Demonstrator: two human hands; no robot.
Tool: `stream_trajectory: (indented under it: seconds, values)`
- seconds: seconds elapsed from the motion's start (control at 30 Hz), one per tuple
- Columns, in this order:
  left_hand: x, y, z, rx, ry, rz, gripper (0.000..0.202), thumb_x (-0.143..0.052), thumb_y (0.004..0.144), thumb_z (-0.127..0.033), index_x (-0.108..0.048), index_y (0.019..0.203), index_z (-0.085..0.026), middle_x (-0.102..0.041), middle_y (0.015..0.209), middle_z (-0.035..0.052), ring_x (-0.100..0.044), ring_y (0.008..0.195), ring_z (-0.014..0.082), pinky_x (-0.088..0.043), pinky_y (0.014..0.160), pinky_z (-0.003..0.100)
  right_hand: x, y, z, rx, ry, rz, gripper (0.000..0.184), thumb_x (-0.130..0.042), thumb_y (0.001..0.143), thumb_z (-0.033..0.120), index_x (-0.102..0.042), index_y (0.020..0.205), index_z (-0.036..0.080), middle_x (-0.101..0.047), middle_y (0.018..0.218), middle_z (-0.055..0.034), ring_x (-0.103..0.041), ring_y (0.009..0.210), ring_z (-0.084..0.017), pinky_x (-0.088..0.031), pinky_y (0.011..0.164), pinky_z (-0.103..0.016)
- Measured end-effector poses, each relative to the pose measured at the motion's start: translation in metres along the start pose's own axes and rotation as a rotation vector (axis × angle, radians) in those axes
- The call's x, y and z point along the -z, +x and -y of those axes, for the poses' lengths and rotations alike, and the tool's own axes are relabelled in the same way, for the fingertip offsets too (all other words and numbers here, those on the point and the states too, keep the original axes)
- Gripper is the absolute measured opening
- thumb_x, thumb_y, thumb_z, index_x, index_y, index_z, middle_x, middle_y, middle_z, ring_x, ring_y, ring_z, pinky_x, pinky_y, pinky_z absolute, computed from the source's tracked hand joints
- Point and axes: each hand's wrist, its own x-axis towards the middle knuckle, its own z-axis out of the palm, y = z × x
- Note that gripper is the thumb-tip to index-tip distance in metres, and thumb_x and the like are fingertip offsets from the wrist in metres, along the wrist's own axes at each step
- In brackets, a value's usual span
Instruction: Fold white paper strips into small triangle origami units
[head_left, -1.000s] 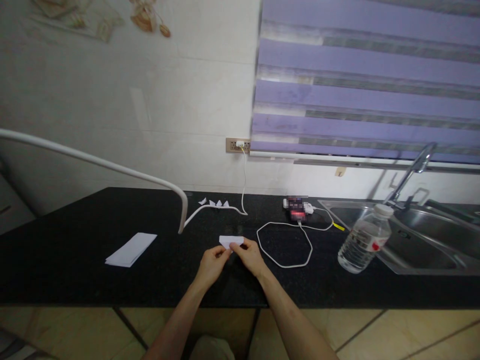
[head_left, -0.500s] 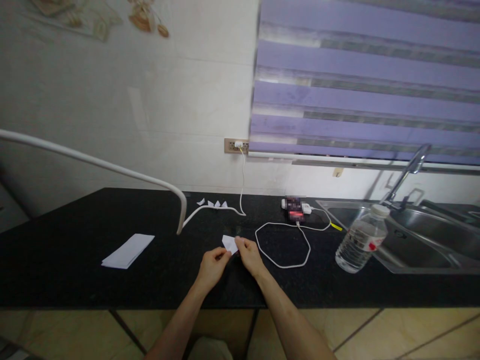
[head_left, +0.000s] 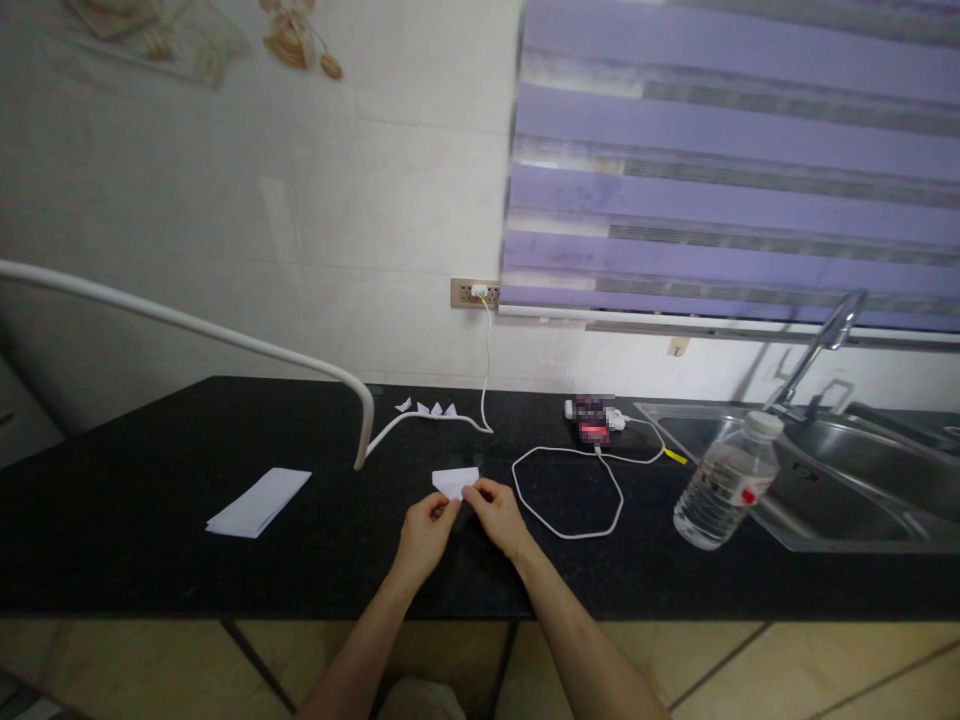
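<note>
- Grip first: the left hand (head_left: pixel 424 530) and the right hand (head_left: pixel 495 513) both pinch one small white folded paper (head_left: pixel 456 481). Each grip is closed on its near edge, thumb against forefinger, and the two sets of fingertips almost meet.
- That folded paper sits at the middle of the black table (head_left: pixel 135 560), a little back from the front edge. I cannot tell whether it rests on the surface or is lifted just off it.
- Far left, a white tube (head_left: pixel 187 325) arcs in from the picture's edge, bends down and ends on the table behind the left hand.
- A flat stack of white paper sheets (head_left: pixel 259 502) lies on the table, well apart from the hands on their left.
- Behind the hands, near the wall, a row of small folded paper pieces (head_left: pixel 427 408) stands just beside a thin white cord.
- A wall socket (head_left: pixel 475 293) above them carries a white plug.
- Just right of the right hand, a white charging cable (head_left: pixel 570 490) lies in a loose loop and runs to a phone (head_left: pixel 594 420) farther back.
- Farther right, a clear plastic water bottle (head_left: pixel 724 480) with a white cap leans at the edge of the steel sink (head_left: pixel 847 470).
- A faucet (head_left: pixel 825 345) rises behind the sink, under a purple striped blind (head_left: pixel 735 170).
</note>
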Motion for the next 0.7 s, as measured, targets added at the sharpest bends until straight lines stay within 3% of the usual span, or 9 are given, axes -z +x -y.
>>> stream_trajectory:
  seconds: [0.2, 0.33, 0.53, 0.7]
  values:
    - [0.002, -0.002, -0.003, 0.006, 0.015, 0.024, 0.026, -0.051, 0.065, -0.037, -0.054, 0.051, -0.015, -0.047, 0.047, -0.0035, -0.041, 0.048, 0.0098, -0.030, 0.049, 0.020, 0.003, 0.005, -0.008, -0.022, 0.077, -0.102, 0.022, -0.054, 0.070, 0.034, -0.062, 0.063, 0.014, -0.056, 0.061, 0.0010, -0.048, 0.059, -0.012, -0.038, 0.061, -0.023]
    - [0.005, -0.003, 0.003, 0.009, 0.000, 0.020, 0.028, -0.051, 0.067, -0.039, -0.056, 0.053, -0.014, -0.048, 0.048, -0.0030, -0.043, 0.050, 0.0104, -0.031, 0.050, 0.020, 0.008, 0.009, -0.014, -0.126, 0.116, -0.280, 0.028, -0.051, 0.071, 0.040, -0.064, 0.072, 0.015, -0.053, 0.054, 0.0022, -0.045, 0.051, -0.011, -0.036, 0.052, -0.022]
    - [0.006, 0.001, 0.008, 0.021, -0.081, 0.018, 0.032, -0.051, 0.067, -0.043, -0.057, 0.057, -0.014, -0.051, 0.052, -0.0023, -0.045, 0.052, 0.0110, -0.032, 0.051, 0.021, 0.006, 0.004, -0.003, -0.003, 0.025, -0.041, 0.031, -0.049, 0.075, 0.040, -0.061, 0.061, 0.015, -0.053, 0.057, 0.0016, -0.048, 0.058, -0.011, -0.037, 0.058, -0.022]
    - [0.002, 0.003, 0.003, 0.054, -0.066, -0.013, 0.034, -0.052, 0.065, -0.046, -0.062, 0.061, -0.014, -0.056, 0.056, -0.0006, -0.049, 0.056, 0.0133, -0.033, 0.054, 0.022, 0.003, -0.001, 0.001, 0.023, 0.006, 0.049, 0.021, -0.056, 0.071, 0.034, -0.065, 0.072, 0.015, -0.061, 0.069, -0.0009, -0.053, 0.066, -0.013, -0.040, 0.063, -0.023]
